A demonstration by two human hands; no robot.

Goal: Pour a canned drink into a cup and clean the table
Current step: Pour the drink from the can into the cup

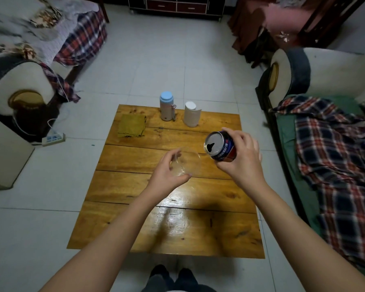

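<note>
Folded olive cloth (131, 125) laid at table (135, 218) far left. Clear cup (187, 164), thin, light, easily crushed, cradled by curled left hand (169, 172) fingers above table centre; best gripped gently round wall. Opened can (219, 146), stiff, slippery, tilted cupward, wrapped mid-body by right hand (240, 153). Label writing present, unreadable.

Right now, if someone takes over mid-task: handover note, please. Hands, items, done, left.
Left hand: fingers curled round the clear cup, which looks empty, over the table.
Right hand: grips the can, already open, tilted with its mouth toward the cup.
Green cloth lies folded at the table's far left, untouched.
Done: can opened, cup in hand.
Left: pour the drink, set both down, wipe the table with the cloth.
</note>
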